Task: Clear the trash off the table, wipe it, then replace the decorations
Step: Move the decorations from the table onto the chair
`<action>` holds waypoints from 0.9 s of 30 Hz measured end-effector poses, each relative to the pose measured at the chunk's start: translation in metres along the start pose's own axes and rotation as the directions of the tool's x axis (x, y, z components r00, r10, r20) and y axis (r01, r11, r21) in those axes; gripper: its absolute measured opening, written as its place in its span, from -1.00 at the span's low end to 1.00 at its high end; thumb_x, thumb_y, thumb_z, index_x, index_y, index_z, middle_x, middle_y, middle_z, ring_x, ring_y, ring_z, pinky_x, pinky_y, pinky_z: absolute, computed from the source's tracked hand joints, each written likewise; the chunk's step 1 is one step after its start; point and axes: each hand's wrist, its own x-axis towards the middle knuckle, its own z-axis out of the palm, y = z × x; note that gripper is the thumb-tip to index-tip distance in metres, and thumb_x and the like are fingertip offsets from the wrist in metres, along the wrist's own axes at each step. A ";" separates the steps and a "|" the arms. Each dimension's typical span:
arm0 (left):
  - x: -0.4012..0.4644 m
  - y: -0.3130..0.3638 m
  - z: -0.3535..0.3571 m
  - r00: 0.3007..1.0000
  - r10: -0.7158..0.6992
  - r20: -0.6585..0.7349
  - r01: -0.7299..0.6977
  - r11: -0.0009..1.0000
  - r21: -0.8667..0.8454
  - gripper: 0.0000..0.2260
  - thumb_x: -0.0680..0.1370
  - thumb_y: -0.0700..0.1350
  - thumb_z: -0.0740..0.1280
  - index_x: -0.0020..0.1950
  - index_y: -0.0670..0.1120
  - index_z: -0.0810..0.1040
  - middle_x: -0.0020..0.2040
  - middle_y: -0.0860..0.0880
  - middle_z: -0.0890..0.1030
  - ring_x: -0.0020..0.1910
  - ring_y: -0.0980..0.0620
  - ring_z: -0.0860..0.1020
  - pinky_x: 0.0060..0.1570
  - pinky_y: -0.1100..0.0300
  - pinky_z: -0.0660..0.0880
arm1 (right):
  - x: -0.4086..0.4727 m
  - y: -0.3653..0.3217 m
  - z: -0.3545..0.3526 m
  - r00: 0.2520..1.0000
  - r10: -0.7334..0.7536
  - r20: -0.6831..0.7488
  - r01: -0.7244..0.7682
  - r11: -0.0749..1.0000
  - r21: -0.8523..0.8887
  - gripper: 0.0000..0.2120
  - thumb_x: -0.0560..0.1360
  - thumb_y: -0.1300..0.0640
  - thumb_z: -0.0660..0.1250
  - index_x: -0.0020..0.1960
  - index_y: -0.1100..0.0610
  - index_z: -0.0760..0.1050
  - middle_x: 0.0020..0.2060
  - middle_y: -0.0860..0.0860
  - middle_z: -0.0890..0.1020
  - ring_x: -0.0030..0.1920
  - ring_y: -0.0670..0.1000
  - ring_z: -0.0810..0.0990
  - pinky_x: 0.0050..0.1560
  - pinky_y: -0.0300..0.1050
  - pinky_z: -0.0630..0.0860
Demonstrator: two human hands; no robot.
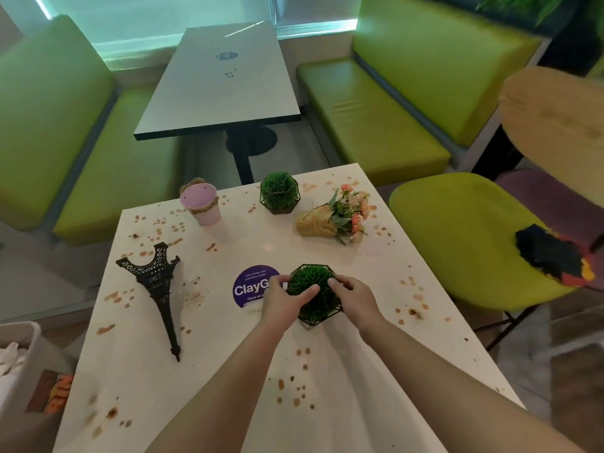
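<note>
Both hands, left hand (283, 297) and right hand (351, 297), cup the caged grass ball (315, 295) — looks light, its wire frame stiff, best gripped there

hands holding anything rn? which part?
Both hands, left and right, grip the near grass ball planter on the table, fingers curled over its upper rim and grass, one hand per side.

Ahead of you, lime-green padded benches (376, 125) flank a grey rectangular pedestal table (219, 93) under a teal-lit frosted window (147, 24).
</note>
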 end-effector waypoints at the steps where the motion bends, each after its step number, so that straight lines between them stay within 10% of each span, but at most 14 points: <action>1: -0.002 0.003 0.003 1.000 0.004 0.012 -0.004 1.000 0.009 -0.34 0.27 0.17 0.60 0.23 0.00 0.40 0.13 -0.06 0.56 0.08 -0.01 0.59 0.07 0.02 0.60 | -0.002 -0.001 -0.004 1.000 -0.002 -0.012 0.002 1.000 0.009 -0.66 0.59 0.04 0.31 0.32 0.15 0.52 0.21 0.06 0.59 0.13 -0.02 0.51 0.23 -0.09 0.47; 13: -0.020 0.073 0.115 0.968 0.119 0.223 -0.130 0.991 0.034 -0.10 0.14 0.57 0.35 0.37 0.14 0.41 0.27 -0.02 0.50 0.22 -0.05 0.54 0.17 -0.05 0.56 | 0.000 -0.007 -0.127 0.972 -0.009 -0.236 0.049 0.985 0.165 -0.70 0.57 0.16 0.35 0.29 0.12 0.54 0.16 0.04 0.60 0.17 0.03 0.54 0.22 -0.03 0.51; 27: 0.035 0.194 0.284 0.924 0.254 0.287 -0.273 0.962 0.028 -0.21 0.37 0.22 0.50 0.51 0.12 0.23 0.38 -0.01 0.29 0.34 -0.02 0.41 0.35 -0.03 0.42 | 0.139 -0.042 -0.299 0.955 -0.063 -0.290 0.111 0.983 0.150 -0.71 0.56 0.19 0.35 0.28 0.14 0.55 0.15 0.08 0.62 0.16 0.09 0.58 0.22 0.11 0.54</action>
